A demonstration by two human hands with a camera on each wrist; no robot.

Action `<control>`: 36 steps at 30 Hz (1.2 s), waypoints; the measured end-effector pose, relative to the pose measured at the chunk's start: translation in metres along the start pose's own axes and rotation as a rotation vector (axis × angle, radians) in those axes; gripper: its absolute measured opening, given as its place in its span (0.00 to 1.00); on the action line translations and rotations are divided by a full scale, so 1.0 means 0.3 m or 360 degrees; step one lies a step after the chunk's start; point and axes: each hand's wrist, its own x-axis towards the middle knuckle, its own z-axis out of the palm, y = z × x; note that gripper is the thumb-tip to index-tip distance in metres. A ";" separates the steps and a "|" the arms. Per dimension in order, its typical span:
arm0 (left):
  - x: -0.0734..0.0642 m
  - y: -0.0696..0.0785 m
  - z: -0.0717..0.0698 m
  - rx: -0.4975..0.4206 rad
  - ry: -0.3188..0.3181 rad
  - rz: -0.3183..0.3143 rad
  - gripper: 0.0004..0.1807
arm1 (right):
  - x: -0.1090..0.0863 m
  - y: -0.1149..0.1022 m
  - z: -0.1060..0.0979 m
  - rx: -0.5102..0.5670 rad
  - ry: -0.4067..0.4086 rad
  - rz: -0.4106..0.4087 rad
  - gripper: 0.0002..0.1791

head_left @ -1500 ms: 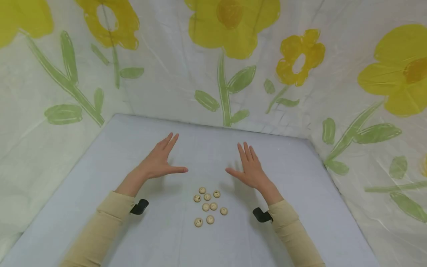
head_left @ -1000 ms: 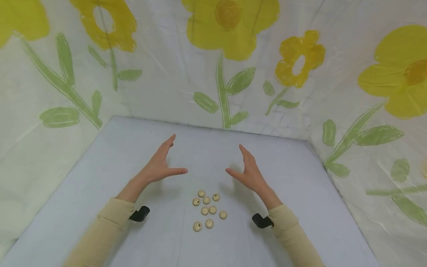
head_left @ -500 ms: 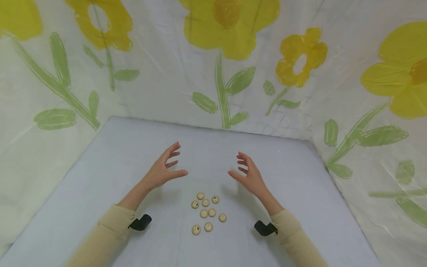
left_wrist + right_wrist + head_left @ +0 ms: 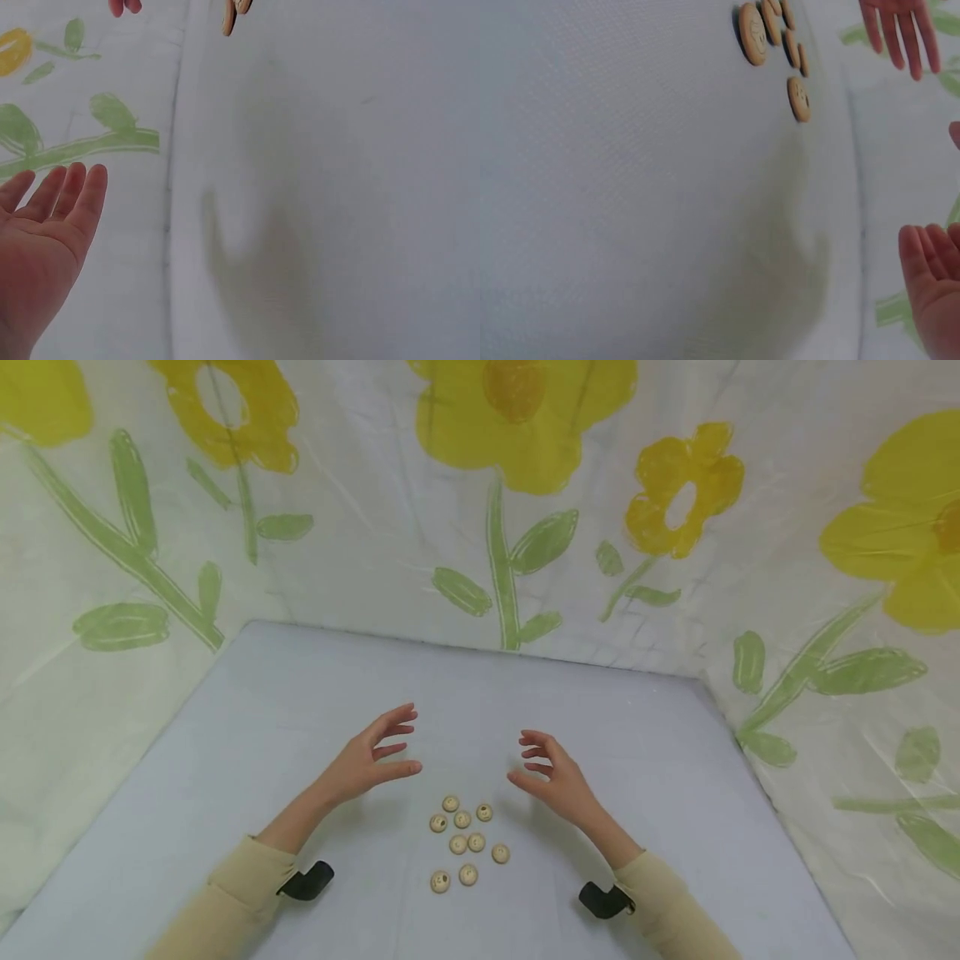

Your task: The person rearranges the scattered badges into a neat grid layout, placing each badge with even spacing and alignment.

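Observation:
Several small round biscuit-like discs, pale tan with dark face-like marks, lie loosely grouped on the pale table in the head view. My left hand hovers to their upper left, thumb apart from gently bent fingers, holding nothing. To their upper right is my right hand, likewise raised with loosely bent fingers and nothing in it. The palms face each other across a gap. In the right wrist view some of the discs show a raised rim, and the right hand is at the right edge.
The table has a pale cloth-like top. White curtains painted with yellow flowers and green stems stand along its back and sides. A black wrist mount sits at the left sleeve, another black mount at the right.
Both hands have come down the head view, nearer the discs, and their fingers have gone from straight and spread to loosely bent. The discs keep their arrangement while the view shifts slightly.

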 end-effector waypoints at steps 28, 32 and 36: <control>-0.102 -0.021 0.136 0.0073 -0.0367 0.0054 0.31 | -0.110 0.040 0.046 -0.0157 -0.0404 -0.0125 0.25; -0.121 -0.029 0.156 0.0135 -0.0467 0.0117 0.28 | -0.126 0.054 0.054 -0.0160 -0.0455 -0.0156 0.23; -0.142 -0.035 0.172 0.0176 -0.0574 0.0250 0.23 | -0.141 0.058 0.066 -0.0215 -0.0516 -0.0145 0.22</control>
